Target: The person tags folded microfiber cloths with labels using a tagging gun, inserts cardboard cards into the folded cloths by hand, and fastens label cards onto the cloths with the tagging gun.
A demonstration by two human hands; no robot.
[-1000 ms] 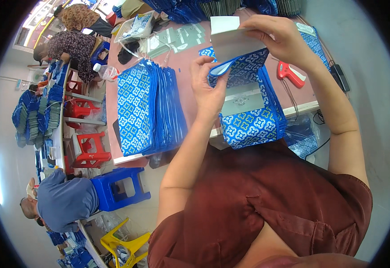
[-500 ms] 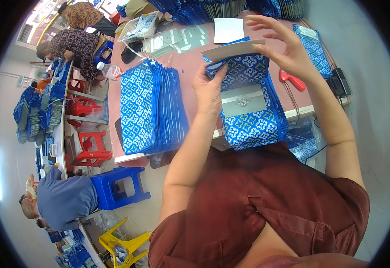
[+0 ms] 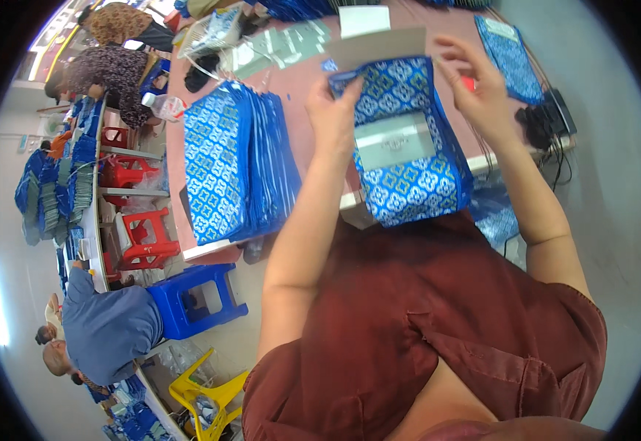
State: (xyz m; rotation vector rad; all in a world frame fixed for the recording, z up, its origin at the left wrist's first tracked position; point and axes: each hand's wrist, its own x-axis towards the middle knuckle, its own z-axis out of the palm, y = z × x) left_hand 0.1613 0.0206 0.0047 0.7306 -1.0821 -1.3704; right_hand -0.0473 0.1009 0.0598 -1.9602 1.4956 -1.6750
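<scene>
Blue patterned bag (image 3: 408, 147) stands open between both hands, long axis running near to far. Left hand (image 3: 333, 117) fingers grip its left rim; right hand (image 3: 474, 92) fingers pinch the far-right rim, equally close.

A blue stool (image 3: 197, 298) stands beside red stools (image 3: 138, 234) and a yellow chair (image 3: 210, 397).

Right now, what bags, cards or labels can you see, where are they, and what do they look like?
Patterned bag: held open between left hand and right hand; blue with white tile shapes.
Grey card: flat rectangle inside the bag.
Stack of flat bags: on the table, left of the hands; same blue and white.
White sheet: far table edge; plain rectangle.
Flat blue bag: table's right end.
</scene>
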